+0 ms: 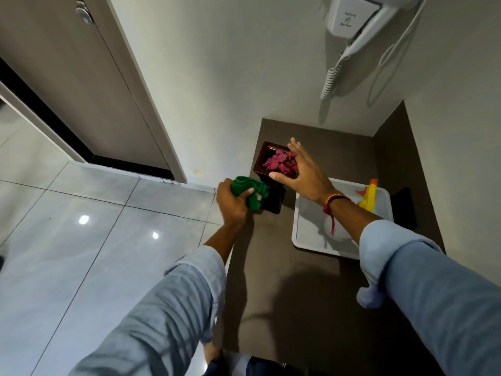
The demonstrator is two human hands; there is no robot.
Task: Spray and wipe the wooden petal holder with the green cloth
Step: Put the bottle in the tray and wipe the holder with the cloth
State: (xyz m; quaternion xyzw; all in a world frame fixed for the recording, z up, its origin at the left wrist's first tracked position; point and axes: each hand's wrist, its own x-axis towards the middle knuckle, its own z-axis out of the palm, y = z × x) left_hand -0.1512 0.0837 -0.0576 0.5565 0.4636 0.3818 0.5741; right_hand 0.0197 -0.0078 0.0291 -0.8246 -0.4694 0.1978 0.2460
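Observation:
A dark wooden petal holder (264,158) stands on the brown counter, filled with pink petals (279,162). My right hand (301,172) rests over its top rim, thumb on the near edge and fingers on the right side. My left hand (233,202) clutches a bunched green cloth (250,192) pressed against the holder's lower left side. A yellow spray bottle (368,198) with an orange nozzle lies in the white tray to the right.
The white tray (309,234) sits on the brown counter (284,280) right of the holder. A wall-mounted hair dryer (352,20) with a coiled cord hangs above. Glossy floor tiles and a door are at the left.

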